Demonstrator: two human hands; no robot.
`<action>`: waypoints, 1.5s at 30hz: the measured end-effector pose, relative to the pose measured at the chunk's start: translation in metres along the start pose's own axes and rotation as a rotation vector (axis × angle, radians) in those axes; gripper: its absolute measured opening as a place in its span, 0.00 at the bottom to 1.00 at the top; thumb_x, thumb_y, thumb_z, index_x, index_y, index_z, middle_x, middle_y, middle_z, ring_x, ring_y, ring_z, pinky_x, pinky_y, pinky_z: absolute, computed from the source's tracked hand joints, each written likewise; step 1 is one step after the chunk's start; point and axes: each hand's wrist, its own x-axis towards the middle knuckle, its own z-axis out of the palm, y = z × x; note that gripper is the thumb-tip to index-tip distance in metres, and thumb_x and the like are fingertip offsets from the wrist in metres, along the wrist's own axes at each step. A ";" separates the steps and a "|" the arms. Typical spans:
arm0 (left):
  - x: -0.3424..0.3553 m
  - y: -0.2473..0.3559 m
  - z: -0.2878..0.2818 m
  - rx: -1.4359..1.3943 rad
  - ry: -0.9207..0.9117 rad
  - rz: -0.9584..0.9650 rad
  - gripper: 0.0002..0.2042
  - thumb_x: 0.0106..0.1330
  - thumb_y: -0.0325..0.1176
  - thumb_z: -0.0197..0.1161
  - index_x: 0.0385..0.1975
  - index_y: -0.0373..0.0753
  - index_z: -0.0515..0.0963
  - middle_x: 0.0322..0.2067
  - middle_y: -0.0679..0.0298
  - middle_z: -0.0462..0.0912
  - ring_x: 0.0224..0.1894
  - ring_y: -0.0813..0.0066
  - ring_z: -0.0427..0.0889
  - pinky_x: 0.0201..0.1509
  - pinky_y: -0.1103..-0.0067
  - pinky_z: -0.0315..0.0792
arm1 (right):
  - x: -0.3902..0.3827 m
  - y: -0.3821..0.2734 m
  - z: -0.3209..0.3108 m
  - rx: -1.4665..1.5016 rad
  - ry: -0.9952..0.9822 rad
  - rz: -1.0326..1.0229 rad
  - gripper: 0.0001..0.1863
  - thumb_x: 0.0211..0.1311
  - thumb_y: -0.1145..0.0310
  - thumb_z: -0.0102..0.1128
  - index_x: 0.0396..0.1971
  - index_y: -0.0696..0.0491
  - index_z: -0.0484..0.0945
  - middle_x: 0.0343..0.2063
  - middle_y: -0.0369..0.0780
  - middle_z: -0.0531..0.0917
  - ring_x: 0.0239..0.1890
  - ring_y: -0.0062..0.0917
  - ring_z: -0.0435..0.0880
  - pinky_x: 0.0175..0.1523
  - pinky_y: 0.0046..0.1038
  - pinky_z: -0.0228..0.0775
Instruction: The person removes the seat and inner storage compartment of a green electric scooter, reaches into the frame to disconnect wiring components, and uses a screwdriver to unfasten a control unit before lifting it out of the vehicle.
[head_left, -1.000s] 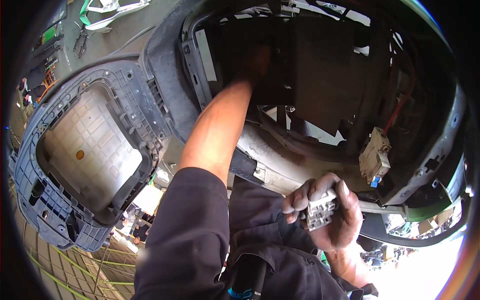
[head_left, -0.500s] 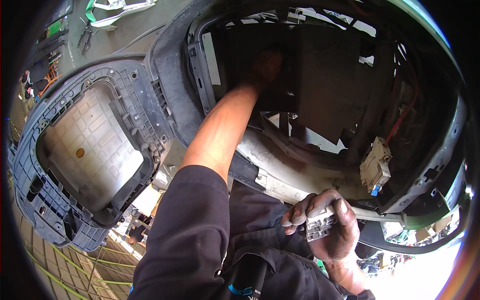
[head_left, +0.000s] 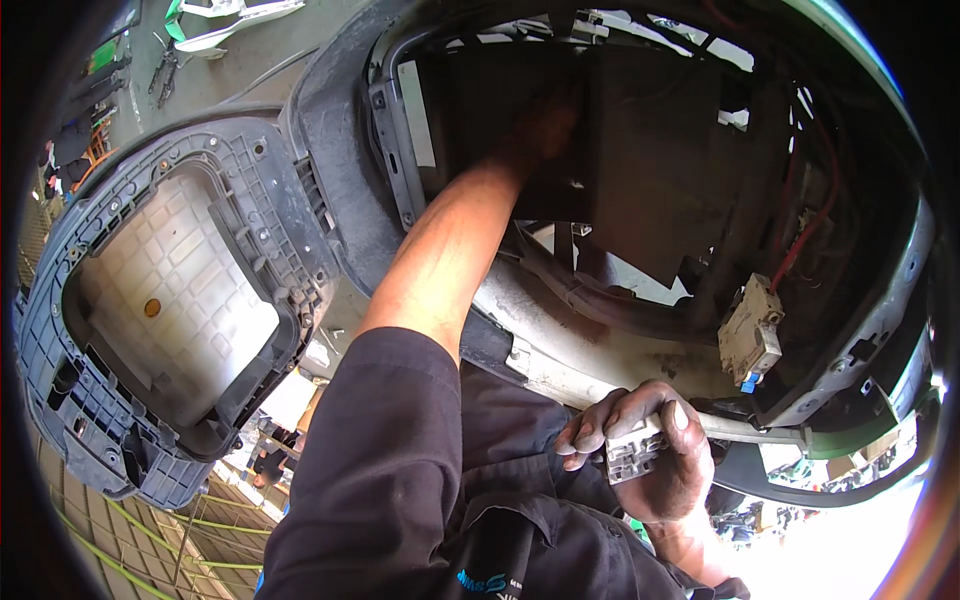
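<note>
My left hand reaches deep into the dark, open compartment of a vehicle body; shadow hides its fingers and whatever they touch. My right hand, its fingertips darkened with grime, is closed around a small whitish plastic block with slots, low at the compartment's front edge. Above and right of it, an off-white switch-like module with a blue piece at its lower end rests on the compartment's right side, with red wires running up from it.
An open seat or lid with a ribbed grey underside lies to the left, hinged by the compartment. Beyond it are white-and-green body panels on the grey floor. A metal frame rail edges the right side. A person appears small at the lower left.
Over the last second my left hand has shifted slightly rightward inside the compartment. My right hand, still gripping the block, has dropped a little within the view.
</note>
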 end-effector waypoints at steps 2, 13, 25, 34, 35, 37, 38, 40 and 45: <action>0.001 0.002 -0.003 -0.126 -0.015 -0.012 0.25 0.62 0.25 0.50 0.62 0.32 0.63 0.65 0.48 0.60 0.67 0.52 0.59 0.71 0.65 0.56 | -0.003 -0.001 0.005 -0.075 0.150 0.048 0.24 0.67 0.51 0.46 0.33 0.60 0.75 0.29 0.52 0.80 0.32 0.43 0.80 0.47 0.45 0.71; -0.003 0.022 -0.033 -0.172 -0.167 -0.169 0.20 0.62 0.26 0.48 0.56 0.35 0.70 0.59 0.49 0.68 0.64 0.53 0.65 0.68 0.63 0.61 | -0.003 0.000 0.001 -0.057 0.078 0.028 0.24 0.68 0.52 0.47 0.36 0.63 0.75 0.33 0.55 0.80 0.39 0.46 0.81 0.50 0.45 0.73; -0.007 0.008 -0.014 -0.163 -0.236 -0.208 0.16 0.63 0.32 0.54 0.50 0.38 0.72 0.51 0.50 0.73 0.56 0.52 0.72 0.62 0.61 0.66 | -0.005 0.003 -0.002 -0.051 0.096 0.004 0.24 0.68 0.52 0.47 0.34 0.62 0.75 0.32 0.54 0.80 0.37 0.44 0.81 0.48 0.44 0.72; -0.032 -0.026 -0.067 -1.431 0.331 -0.830 0.20 0.58 0.40 0.64 0.47 0.35 0.78 0.42 0.57 0.81 0.46 0.68 0.78 0.53 0.71 0.71 | -0.004 0.005 -0.001 -0.092 0.132 -0.009 0.24 0.69 0.51 0.44 0.33 0.59 0.75 0.29 0.51 0.80 0.31 0.41 0.79 0.45 0.43 0.70; -0.032 -0.030 -0.069 -1.460 0.309 -0.889 0.20 0.59 0.41 0.63 0.47 0.35 0.78 0.42 0.58 0.80 0.45 0.68 0.77 0.53 0.71 0.71 | -0.004 0.005 -0.001 -0.076 0.121 -0.007 0.23 0.69 0.51 0.44 0.33 0.59 0.75 0.29 0.51 0.80 0.31 0.40 0.79 0.44 0.43 0.70; -0.028 -0.037 -0.070 -1.491 0.289 -0.945 0.20 0.59 0.42 0.63 0.47 0.36 0.78 0.42 0.60 0.80 0.45 0.69 0.77 0.53 0.71 0.70 | -0.004 0.005 0.000 -0.094 0.119 -0.002 0.23 0.69 0.51 0.44 0.33 0.59 0.75 0.29 0.51 0.80 0.31 0.41 0.79 0.44 0.43 0.70; -0.023 -0.039 -0.068 -1.487 0.370 -0.860 0.19 0.62 0.44 0.60 0.46 0.38 0.79 0.41 0.62 0.80 0.43 0.71 0.77 0.53 0.73 0.70 | -0.004 0.005 0.001 -0.075 0.112 0.000 0.23 0.69 0.51 0.44 0.33 0.59 0.75 0.29 0.51 0.80 0.31 0.41 0.79 0.44 0.43 0.70; -0.011 -0.041 -0.064 -1.487 0.448 -0.776 0.18 0.64 0.46 0.57 0.45 0.40 0.79 0.41 0.64 0.80 0.40 0.73 0.77 0.53 0.75 0.70 | -0.004 0.004 0.001 -0.100 0.123 0.001 0.23 0.69 0.51 0.44 0.33 0.59 0.75 0.29 0.51 0.80 0.32 0.41 0.79 0.44 0.43 0.71; 0.024 -0.021 -0.050 -1.022 0.396 -0.767 0.24 0.61 0.51 0.61 0.45 0.36 0.79 0.51 0.53 0.78 0.57 0.62 0.73 0.61 0.69 0.65 | -0.003 0.003 -0.001 -0.105 0.158 0.005 0.24 0.68 0.51 0.45 0.33 0.59 0.75 0.29 0.51 0.80 0.34 0.43 0.79 0.43 0.42 0.72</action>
